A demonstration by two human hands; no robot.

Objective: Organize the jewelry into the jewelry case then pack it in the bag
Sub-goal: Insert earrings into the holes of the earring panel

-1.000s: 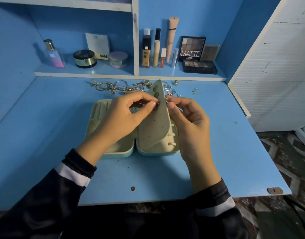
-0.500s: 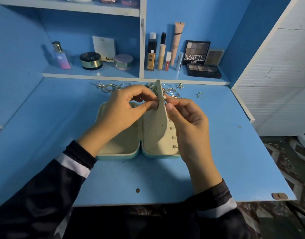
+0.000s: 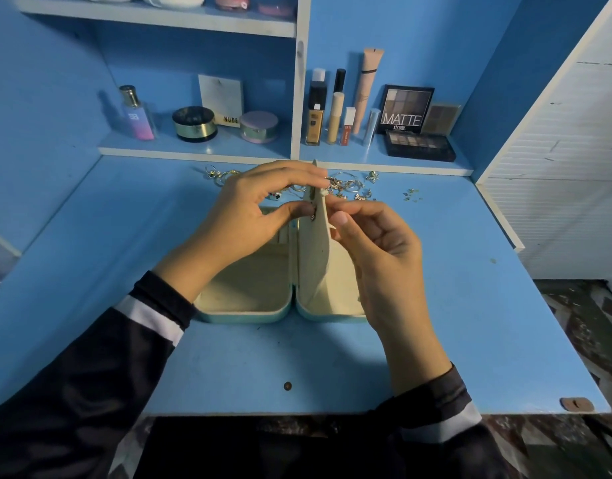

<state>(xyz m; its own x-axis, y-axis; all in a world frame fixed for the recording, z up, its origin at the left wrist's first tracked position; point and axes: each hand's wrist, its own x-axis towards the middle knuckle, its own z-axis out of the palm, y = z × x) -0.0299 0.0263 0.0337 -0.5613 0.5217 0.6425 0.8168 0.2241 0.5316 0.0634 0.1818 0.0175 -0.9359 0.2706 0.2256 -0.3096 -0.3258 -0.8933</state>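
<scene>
left hand (image 3: 249, 216) and right hand (image 3: 384, 257) pinch the one upright earring panel (image 3: 315, 261) of the one open jewelry case (image 3: 249, 307) between them; loose jewelry (image 3: 349, 184) behind.

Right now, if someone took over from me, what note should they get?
The left grip pinches the upright flap near its top; the right grip pinches its right side. The case lies open on the desk. Done: one stud seems pinned to the flap. Left: the loose jewelry behind the case, then closing and bagging; no bag in view.
</scene>
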